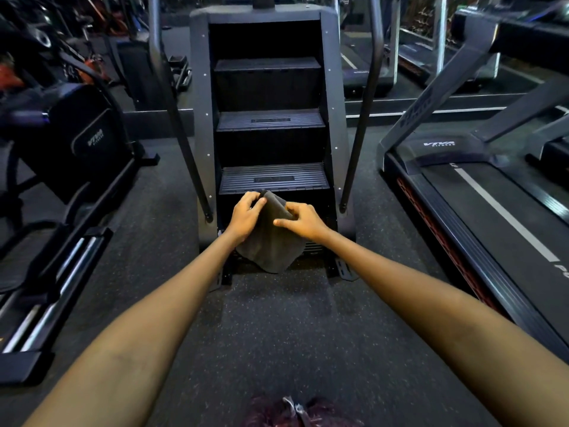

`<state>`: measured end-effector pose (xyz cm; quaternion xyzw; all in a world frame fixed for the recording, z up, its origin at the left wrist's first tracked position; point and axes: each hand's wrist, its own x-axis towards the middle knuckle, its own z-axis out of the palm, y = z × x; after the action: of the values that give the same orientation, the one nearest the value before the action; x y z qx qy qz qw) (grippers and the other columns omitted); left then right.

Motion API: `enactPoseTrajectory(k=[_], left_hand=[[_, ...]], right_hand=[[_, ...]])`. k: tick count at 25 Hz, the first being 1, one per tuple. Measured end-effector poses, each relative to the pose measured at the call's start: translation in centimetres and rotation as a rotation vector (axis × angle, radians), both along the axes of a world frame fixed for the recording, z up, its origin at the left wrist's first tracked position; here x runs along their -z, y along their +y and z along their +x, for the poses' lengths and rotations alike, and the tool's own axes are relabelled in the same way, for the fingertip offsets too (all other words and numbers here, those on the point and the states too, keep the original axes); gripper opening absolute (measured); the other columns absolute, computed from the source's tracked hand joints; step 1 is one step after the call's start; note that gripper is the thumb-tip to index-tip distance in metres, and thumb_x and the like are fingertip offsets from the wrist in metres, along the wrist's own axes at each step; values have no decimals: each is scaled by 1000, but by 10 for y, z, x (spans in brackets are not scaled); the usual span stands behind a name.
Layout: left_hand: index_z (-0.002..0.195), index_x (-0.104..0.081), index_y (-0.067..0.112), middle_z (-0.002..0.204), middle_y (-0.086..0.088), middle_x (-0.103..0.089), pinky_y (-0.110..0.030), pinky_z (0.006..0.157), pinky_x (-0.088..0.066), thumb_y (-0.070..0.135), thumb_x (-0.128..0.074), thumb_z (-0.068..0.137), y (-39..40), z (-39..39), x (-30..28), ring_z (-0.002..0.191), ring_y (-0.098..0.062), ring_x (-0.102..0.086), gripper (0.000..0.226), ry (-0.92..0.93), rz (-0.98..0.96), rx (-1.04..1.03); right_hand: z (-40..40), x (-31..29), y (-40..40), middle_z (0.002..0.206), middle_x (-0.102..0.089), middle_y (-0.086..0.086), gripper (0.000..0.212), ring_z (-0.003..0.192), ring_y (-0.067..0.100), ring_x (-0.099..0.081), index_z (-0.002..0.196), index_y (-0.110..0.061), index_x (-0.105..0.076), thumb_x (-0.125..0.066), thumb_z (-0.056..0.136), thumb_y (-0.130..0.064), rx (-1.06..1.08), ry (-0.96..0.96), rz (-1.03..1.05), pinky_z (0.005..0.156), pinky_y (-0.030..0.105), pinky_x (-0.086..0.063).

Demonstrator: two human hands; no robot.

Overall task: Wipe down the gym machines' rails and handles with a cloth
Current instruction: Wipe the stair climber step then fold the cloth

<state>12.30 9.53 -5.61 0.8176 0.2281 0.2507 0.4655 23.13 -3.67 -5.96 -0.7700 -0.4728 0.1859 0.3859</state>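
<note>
While both hands work mid-air before the machine:
Stair climber: tall black stepped steel stair climber [271, 124], two slanted rails, untouched.
Treadmill: grey belt treadmill [480, 192] right, well apart.
Cloth: dark grey soft cloth [271, 241], light, limp; bunch it.
Hands: left hand [246, 215], right hand [300, 220] fingers pinch its top.

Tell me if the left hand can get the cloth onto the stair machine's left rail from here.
Probably yes. The left hand grips the cloth close beside the left rail, with nothing between them; the right hand must release its grip first.
</note>
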Motion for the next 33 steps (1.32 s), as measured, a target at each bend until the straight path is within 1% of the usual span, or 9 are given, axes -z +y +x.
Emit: enactPoseTrajectory(k=[4, 7, 9, 12, 16, 22, 27, 31, 33], left_hand=[[104, -54, 5, 94, -4, -51, -27, 82, -38, 14, -41, 99, 13, -3, -1, 90, -14, -48, 17, -13, -119, -30], [105, -53, 7, 91, 3, -49, -24, 80, -37, 12, -40, 99, 16, -10, 0, 90, -12, -47, 15, 17, -139, -33], [109, -54, 1, 97, -1, -50, -26, 85, -36, 12, -39, 99, 19, -14, 4, 96, -15, -46, 21, 32, -143, -55], [115, -53, 0, 105, -7, -53, -33, 91, -38, 13, -38, 100, 28, -21, 7, 101, -18, -48, 25, 48, -178, -73], [105, -58, 3, 87, 3, -53, -26, 79, -40, 11, -38, 99, 22, -28, 3, 87, -12, -49, 22, 10, -286, -87], [73, -45, 18, 71, 1, -40, -30, 65, -31, 16, -40, 97, 18, -30, 7, 67, -10, -37, 25, -64, -320, -283], [68, -39, 18, 67, 2, -37, -29, 59, -29, 15, -42, 96, 9, -27, 6, 63, -9, -34, 28, -67, -268, -348], [67, -38, 19, 67, 3, -36, -27, 59, -28, 13, -39, 96, 4, -26, 7, 62, -7, -33, 30, -115, -313, -405], [71, -40, 17, 69, 3, -37, -27, 62, -30, 12, -38, 97, 2, -26, 6, 64, -8, -35, 27, -122, -340, -429]], right_hand=[[7, 7, -15, 95, -62, 4, 26, 94, 20, -57, 96, -13, -61, -70, 81, -32, -222, -121, -376, 79, 33, -47], [13, 10, -16, 117, -62, 4, 41, 124, 23, -43, 111, -17, -64, -61, 80, -44, -465, -819, -602, 109, 42, -27], [17, 7, -17, 125, -58, 2, 48, 130, 22, -39, 121, -19, -58, -59, 79, -43, -579, -993, -627, 112, 44, -23], [27, -2, -25, 116, -58, 4, 40, 111, 21, -52, 115, -17, -53, -63, 79, -32, -530, -869, -544, 89, 34, -44], [41, -15, -30, 92, -60, 7, 15, 86, 24, -60, 93, -10, -62, -65, 83, -21, -299, -545, -322, 70, 30, -46], [45, -21, -44, 118, -55, 11, 21, 107, 22, -49, 73, -8, -68, -71, 80, -27, -151, -714, -77, 88, 36, -43], [47, -23, -49, 58, -57, -1, 21, 51, 0, -53, 65, -9, -67, -78, 74, -25, 34, -293, -91, 55, 17, -38], [44, -24, -53, 55, -55, -5, 18, 49, -5, -53, 66, -6, -68, -80, 71, -19, 142, -88, 21, 55, 9, -41], [41, -27, -52, 64, -58, -3, 19, 57, -1, -56, 71, -15, -61, -79, 71, -9, 164, 71, 119, 61, 22, -50]])
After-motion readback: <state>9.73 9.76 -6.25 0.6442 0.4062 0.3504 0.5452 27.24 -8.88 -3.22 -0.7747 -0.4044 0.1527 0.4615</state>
